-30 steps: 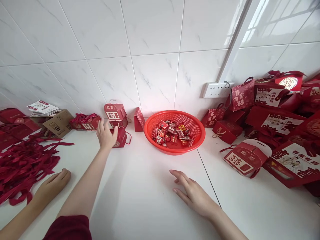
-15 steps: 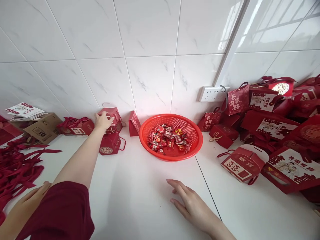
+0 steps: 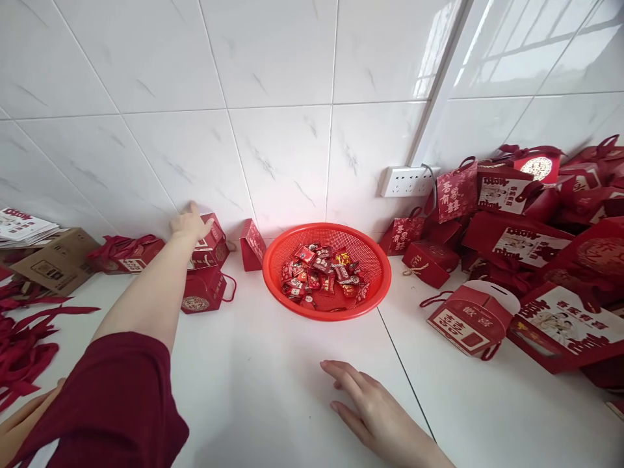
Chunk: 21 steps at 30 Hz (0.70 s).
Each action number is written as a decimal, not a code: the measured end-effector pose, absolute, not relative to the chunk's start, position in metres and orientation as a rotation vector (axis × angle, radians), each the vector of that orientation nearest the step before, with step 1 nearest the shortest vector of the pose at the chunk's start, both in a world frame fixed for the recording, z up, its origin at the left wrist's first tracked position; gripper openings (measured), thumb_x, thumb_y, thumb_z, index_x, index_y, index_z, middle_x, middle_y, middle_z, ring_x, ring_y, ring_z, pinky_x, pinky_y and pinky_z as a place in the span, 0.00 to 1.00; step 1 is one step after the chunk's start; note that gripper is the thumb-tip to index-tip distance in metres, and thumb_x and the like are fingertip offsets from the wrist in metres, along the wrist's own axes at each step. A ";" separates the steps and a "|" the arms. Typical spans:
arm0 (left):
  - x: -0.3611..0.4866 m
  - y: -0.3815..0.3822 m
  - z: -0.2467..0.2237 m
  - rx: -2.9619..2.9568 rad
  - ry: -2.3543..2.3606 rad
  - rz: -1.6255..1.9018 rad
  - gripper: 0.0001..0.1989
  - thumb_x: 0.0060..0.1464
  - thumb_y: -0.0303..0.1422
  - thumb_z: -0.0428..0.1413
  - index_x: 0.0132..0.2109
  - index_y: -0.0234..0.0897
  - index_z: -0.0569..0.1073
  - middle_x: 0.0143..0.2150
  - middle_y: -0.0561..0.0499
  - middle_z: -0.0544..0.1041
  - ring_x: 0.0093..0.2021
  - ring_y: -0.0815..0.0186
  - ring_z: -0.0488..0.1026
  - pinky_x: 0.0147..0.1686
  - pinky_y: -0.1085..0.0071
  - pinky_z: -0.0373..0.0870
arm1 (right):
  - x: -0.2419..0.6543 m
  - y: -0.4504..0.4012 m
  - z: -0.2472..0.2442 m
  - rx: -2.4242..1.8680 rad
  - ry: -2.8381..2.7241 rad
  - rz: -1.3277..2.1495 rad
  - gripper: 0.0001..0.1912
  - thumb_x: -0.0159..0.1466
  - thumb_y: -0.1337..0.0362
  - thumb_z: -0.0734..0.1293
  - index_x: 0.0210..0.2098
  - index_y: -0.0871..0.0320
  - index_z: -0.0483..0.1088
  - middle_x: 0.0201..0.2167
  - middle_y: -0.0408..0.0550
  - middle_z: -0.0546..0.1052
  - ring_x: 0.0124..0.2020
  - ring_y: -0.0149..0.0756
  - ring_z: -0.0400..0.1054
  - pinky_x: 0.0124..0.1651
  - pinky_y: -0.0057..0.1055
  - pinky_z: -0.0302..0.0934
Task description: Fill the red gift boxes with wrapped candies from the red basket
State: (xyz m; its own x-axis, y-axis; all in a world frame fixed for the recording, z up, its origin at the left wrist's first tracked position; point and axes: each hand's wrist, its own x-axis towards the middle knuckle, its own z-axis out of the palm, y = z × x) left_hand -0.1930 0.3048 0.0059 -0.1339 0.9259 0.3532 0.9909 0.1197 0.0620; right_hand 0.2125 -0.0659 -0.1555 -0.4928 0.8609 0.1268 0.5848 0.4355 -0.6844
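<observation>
Near the wall at the left, my left hand (image 3: pixel 191 226) reaches over small stacked red boxes (image 3: pixel 214 240), its fingers apart and its thumb by the upper box; part of the stack is hidden behind it. In front of them stands a red box (image 3: pixel 201 290) with a round gold emblem and a cord handle. My right hand (image 3: pixel 363 406) is empty, fingers slightly curled and apart, over the white table (image 3: pixel 277 390). Beyond it, a red plastic basket (image 3: pixel 383 286) holds wrapped candies (image 3: pixel 326 273). A narrow red box (image 3: pixel 252 246) stands left of the basket.
Many red gift boxes (image 3: pixel 526 247) are piled at the right, near a wall socket (image 3: pixel 407 181). Red ribbons (image 3: pixel 29 351), a brown carton (image 3: pixel 58 263) and white cards (image 3: pixel 24 226) lie at the far left. Another person's hand (image 3: pixel 34 409) shows at the lower left.
The view has turned slightly right. My left hand has moved farther back over the stacked boxes, toward the wall. My right hand keeps nearly the same pose.
</observation>
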 end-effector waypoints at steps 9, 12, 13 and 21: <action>-0.181 0.308 -0.017 -1.644 -2.274 -0.465 0.32 0.60 0.44 0.55 0.61 0.20 0.64 0.63 0.23 0.60 0.58 0.32 0.65 0.52 0.39 0.64 | 0.213 -0.064 -0.155 -1.273 -2.241 0.853 0.28 0.71 0.65 0.59 0.68 0.44 0.51 0.65 0.48 0.66 0.58 0.44 0.69 0.59 0.46 0.67; -0.183 0.303 -0.031 -1.632 -2.260 -0.519 0.32 0.62 0.44 0.50 0.62 0.19 0.65 0.66 0.22 0.58 0.65 0.34 0.58 0.60 0.36 0.54 | 0.212 -0.064 -0.156 -1.270 -2.248 0.849 0.27 0.71 0.66 0.59 0.68 0.45 0.52 0.65 0.48 0.66 0.58 0.44 0.70 0.59 0.45 0.67; -0.184 0.303 -0.034 -1.644 -2.259 -0.532 0.32 0.63 0.44 0.48 0.62 0.18 0.64 0.66 0.22 0.58 0.67 0.35 0.54 0.62 0.36 0.50 | 0.212 -0.064 -0.156 -1.265 -2.248 0.846 0.27 0.71 0.66 0.59 0.68 0.45 0.52 0.65 0.48 0.66 0.58 0.43 0.70 0.59 0.45 0.67; -0.199 0.309 -0.008 -1.885 -2.291 -0.570 0.30 0.62 0.44 0.45 0.60 0.23 0.71 0.62 0.26 0.69 0.68 0.38 0.57 0.65 0.33 0.44 | 0.213 -0.065 -0.154 -1.222 -2.239 0.812 0.26 0.71 0.68 0.59 0.67 0.48 0.54 0.63 0.50 0.68 0.55 0.41 0.71 0.56 0.41 0.67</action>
